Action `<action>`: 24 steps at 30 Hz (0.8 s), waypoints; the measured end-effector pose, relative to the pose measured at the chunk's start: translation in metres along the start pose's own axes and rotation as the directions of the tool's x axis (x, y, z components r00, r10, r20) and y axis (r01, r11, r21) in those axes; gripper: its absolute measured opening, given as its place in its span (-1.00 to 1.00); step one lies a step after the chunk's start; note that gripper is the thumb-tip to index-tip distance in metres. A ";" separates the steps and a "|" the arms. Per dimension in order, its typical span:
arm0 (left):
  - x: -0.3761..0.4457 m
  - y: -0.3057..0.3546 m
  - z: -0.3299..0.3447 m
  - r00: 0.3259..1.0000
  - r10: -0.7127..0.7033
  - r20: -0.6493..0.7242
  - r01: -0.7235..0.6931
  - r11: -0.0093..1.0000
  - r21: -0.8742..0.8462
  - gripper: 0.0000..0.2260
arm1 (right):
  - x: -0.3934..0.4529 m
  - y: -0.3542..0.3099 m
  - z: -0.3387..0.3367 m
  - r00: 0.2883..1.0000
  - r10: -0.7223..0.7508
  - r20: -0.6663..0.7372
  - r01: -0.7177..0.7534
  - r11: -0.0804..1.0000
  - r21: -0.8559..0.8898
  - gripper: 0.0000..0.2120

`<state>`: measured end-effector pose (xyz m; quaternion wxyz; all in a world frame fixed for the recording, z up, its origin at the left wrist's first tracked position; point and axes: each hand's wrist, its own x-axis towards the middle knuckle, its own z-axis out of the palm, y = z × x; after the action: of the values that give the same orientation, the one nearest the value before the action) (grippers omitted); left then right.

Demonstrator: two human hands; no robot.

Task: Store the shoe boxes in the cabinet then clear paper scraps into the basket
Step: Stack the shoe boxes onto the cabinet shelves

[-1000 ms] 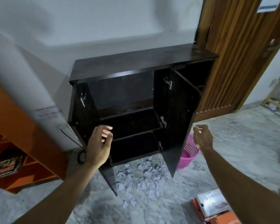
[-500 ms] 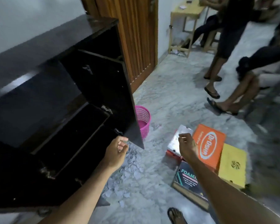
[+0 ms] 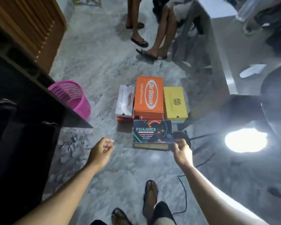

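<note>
Several shoe boxes sit together on the marble floor: a dark FOAMIES box (image 3: pixel 152 133) nearest me, an orange Dr.OSHA box (image 3: pixel 148 95) behind it, a yellow box (image 3: pixel 174 103) to its right and a white box (image 3: pixel 125 101) to its left. My right hand (image 3: pixel 182 151) is at the FOAMIES box's near right corner, fingers loosely bent; contact is unclear. My left hand (image 3: pixel 101 151) hovers left of that box, loosely curled and holding nothing. The dark cabinet (image 3: pixel 23 135) stands at left with its door (image 3: pixel 66 109) open. Paper scraps (image 3: pixel 71 150) lie before it, beside the pink basket (image 3: pixel 71 96).
Other people's legs and sandalled feet (image 3: pixel 143 44) stand beyond the boxes. My own feet (image 3: pixel 150 194) are at the bottom. A black cable (image 3: pixel 185 192) runs across the floor to a bright lamp (image 3: pixel 245 140) at right. A wooden door (image 3: pixel 31 26) is at the upper left.
My view has swung right and down from the open cabinet to the boxes on the floor. Both hands left the cabinet doors and dropped toward the FOAMIES box.
</note>
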<state>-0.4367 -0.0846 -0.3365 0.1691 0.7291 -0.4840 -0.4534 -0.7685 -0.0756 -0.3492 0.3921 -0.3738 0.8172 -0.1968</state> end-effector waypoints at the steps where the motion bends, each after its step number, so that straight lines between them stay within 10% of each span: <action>1: 0.013 -0.004 0.015 1.000 -0.005 0.019 0.004 1.000 0.018 -0.87 | 0.010 0.015 0.003 1.000 0.009 -0.009 -0.009 1.000 0.000 -0.77; 10: 0.179 -0.100 0.167 0.999 0.004 0.054 -0.007 0.999 0.042 -0.75 | 0.161 0.139 0.102 0.977 0.098 -0.190 -0.069 0.986 0.152 -0.87; 17: 0.275 -0.187 0.270 0.998 0.019 0.062 -0.012 0.994 -0.111 -0.27 | 0.259 0.201 0.187 0.868 0.297 -0.397 -0.131 0.910 0.394 -0.66; 24: 0.303 -0.223 0.296 0.992 0.121 0.037 -0.113 0.981 -0.157 -0.30 | 0.284 0.237 0.244 0.818 0.363 -0.446 -0.023 0.796 0.604 -0.59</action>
<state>-0.5212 -0.1820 -0.7974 0.2404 0.6733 -0.4931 -0.4956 -0.8020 -0.1480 -0.7853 0.2578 -0.0776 0.8306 -0.4875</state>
